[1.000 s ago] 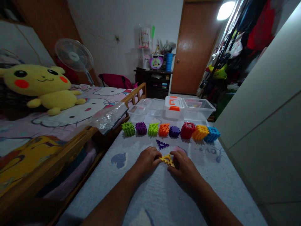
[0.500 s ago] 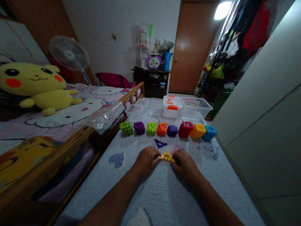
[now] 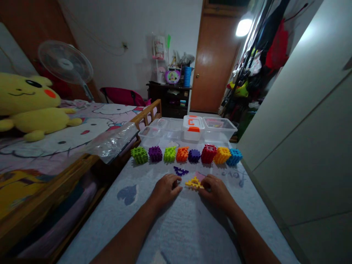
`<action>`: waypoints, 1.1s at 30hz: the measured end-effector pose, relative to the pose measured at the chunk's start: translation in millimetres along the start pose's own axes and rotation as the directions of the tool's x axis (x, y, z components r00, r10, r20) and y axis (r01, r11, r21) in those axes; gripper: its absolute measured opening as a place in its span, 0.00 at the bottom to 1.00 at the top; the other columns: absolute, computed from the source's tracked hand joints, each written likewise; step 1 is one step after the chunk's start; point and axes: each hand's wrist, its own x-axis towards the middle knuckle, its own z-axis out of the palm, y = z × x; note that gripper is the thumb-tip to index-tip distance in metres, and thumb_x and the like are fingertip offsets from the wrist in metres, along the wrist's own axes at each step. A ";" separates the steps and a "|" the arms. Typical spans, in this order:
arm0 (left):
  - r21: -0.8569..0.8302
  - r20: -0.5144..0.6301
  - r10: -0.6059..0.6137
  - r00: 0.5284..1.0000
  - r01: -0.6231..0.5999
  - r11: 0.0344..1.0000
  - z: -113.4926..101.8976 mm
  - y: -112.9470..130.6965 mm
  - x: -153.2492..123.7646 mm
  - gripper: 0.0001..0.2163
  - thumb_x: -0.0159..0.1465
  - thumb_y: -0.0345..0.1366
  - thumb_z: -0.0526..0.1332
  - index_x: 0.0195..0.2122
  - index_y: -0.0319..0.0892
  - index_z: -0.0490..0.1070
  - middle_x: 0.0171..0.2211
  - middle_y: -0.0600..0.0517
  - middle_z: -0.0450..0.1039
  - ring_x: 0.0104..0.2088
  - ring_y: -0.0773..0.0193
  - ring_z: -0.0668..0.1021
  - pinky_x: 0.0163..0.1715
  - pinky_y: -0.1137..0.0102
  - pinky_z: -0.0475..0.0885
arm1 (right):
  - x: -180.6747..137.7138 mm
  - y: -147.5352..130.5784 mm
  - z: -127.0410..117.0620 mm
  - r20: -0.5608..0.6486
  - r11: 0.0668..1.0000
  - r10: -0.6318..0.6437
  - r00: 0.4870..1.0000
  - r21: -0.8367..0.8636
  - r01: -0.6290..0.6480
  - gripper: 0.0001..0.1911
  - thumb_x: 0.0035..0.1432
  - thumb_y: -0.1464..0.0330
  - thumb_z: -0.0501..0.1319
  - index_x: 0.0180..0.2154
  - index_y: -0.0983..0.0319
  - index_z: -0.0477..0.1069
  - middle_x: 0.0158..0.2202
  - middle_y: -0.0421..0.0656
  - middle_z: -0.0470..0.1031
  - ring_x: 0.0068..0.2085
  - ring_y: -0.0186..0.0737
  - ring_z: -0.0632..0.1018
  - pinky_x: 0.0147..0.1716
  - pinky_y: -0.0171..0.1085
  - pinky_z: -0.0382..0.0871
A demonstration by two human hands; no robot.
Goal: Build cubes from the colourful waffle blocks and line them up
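A flat yellow triangular toothed piece [image 3: 194, 182] lies on the pale blue cloth [image 3: 187, 227]. My right hand [image 3: 217, 190] pinches its right corner with fingers curled. To the left of the piece, with a small gap, my left hand [image 3: 165, 189] rests on the cloth, fingers loosely bent and nothing visible in them. A purple toothed piece [image 3: 180, 171] lies just beyond my left fingers. Further back stands a row of several plastic block cubes: green [image 3: 139, 154], purple [image 3: 155, 153], lime [image 3: 169, 154], orange [image 3: 182, 154], red [image 3: 208, 153], yellow [image 3: 221, 155], blue [image 3: 234, 156].
Clear plastic boxes [image 3: 220, 129] and a white case with orange latches [image 3: 193, 127] stand behind the cubes. A wooden bed rail [image 3: 90, 161] with a plastic bag [image 3: 112, 141] runs along the left. A yellow plush toy [image 3: 30, 106] lies on the bed. A pale wall [image 3: 302, 139] borders the right.
My left hand has let go of the yellow piece and drawn slightly left. The right hand still holds it. The camera has swung so the whole scene sits further left.
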 end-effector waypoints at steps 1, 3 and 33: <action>-0.014 -0.001 -0.001 1.000 0.001 1.000 -0.1 -0.6 0.1 0.11 0.58 0.31 0.62 0.42 0.39 0.75 0.33 0.49 0.74 0.35 0.60 0.74 0.39 0.68 0.67 | -0.5 3.5 -8.1 -0.015 1.000 0.008 1.000 0.008 -0.008 0.02 0.52 0.71 0.61 0.27 0.62 0.71 0.28 0.41 0.71 0.31 0.36 0.71 0.31 0.34 0.62; -0.031 0.001 -0.001 1.000 0.001 1.000 -0.3 -1.3 0.3 0.11 0.58 0.31 0.61 0.42 0.38 0.75 0.33 0.49 0.74 0.35 0.60 0.74 0.40 0.67 0.67 | -1.5 11.5 -27.0 -0.079 0.999 0.041 0.996 0.023 -0.040 0.05 0.54 0.68 0.60 0.29 0.62 0.72 0.29 0.42 0.71 0.31 0.37 0.72 0.31 0.34 0.64; -0.039 -0.001 0.018 1.000 -0.018 0.999 -1.4 -3.2 0.1 0.10 0.58 0.31 0.60 0.41 0.40 0.75 0.32 0.48 0.75 0.36 0.59 0.75 0.39 0.67 0.68 | 38.2 33.6 -80.2 -0.529 0.943 0.187 0.828 -0.141 -0.303 0.15 0.56 0.59 0.58 0.31 0.64 0.74 0.31 0.47 0.75 0.31 0.40 0.74 0.33 0.36 0.64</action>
